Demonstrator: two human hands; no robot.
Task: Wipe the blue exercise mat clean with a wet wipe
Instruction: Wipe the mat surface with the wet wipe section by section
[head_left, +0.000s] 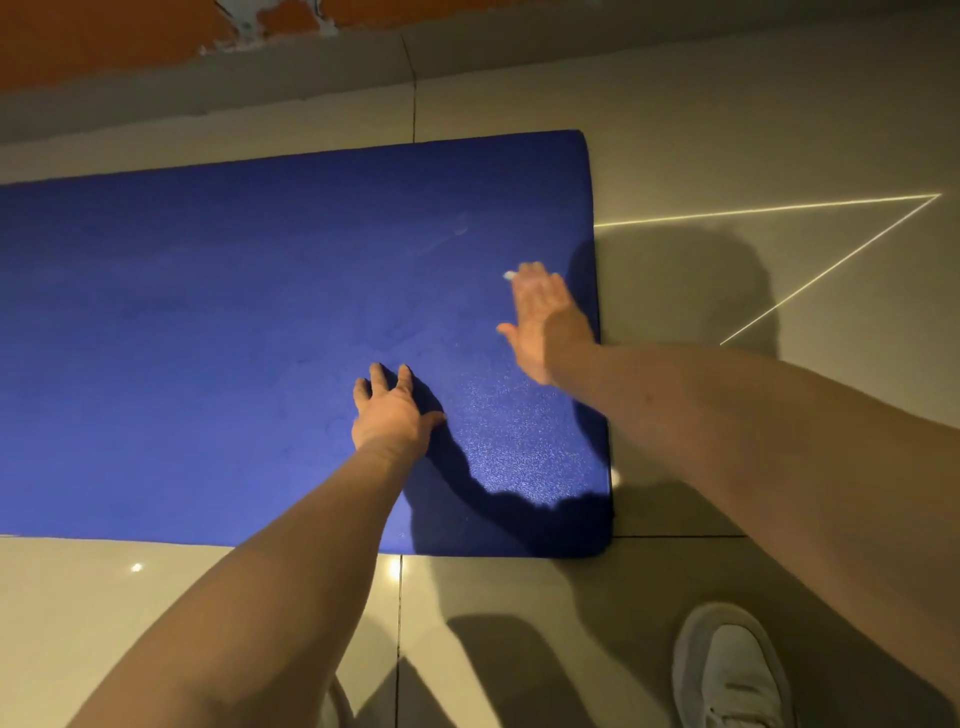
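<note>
The blue exercise mat (208, 322) lies flat on the tiled floor, its right end in view. My left hand (392, 410) rests flat on the mat near the middle, fingers spread. My right hand (545, 317) presses flat on the mat close to its right edge, with a wet wipe (510, 275) under the fingers; only a small white corner of the wipe shows past the fingertips. The hand is blurred by motion. A lighter streak marks the mat above the right hand.
Beige floor tiles (779, 130) surround the mat. A grey skirting and an orange wall (104, 41) run along the far side. My white shoe (732, 670) stands on the floor at the lower right, near the mat's front corner.
</note>
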